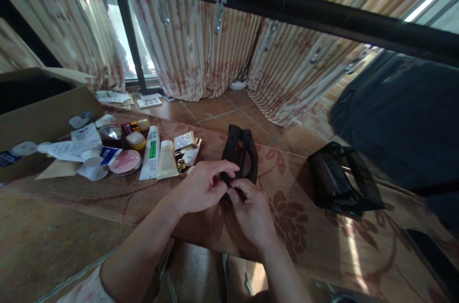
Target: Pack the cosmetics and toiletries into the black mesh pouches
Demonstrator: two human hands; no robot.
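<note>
A black cloth item (247, 147) with two long strap-like loops lies on the brown patterned cloth in front of me; its exact kind is unclear. My left hand (206, 186) has its fingers curled in over the item's near end from the left. From the right, my right hand (253, 210) pinches the same near end, thumb and fingers pressed together. The fingertips of both hands almost meet there, and they hide the part they grip. Just left of my left hand stand a small dark bottle with a gold cap (181, 166) and a cream-coloured tube (167, 159).
Further left are a white-and-green tube (152, 150), a pink round compact (125, 162), a glittery case (184, 141) and several other cosmetics beside a cardboard box (43, 116). A black see-through bag (344, 178) stands right. A dark phone-like slab (428, 255) lies far right.
</note>
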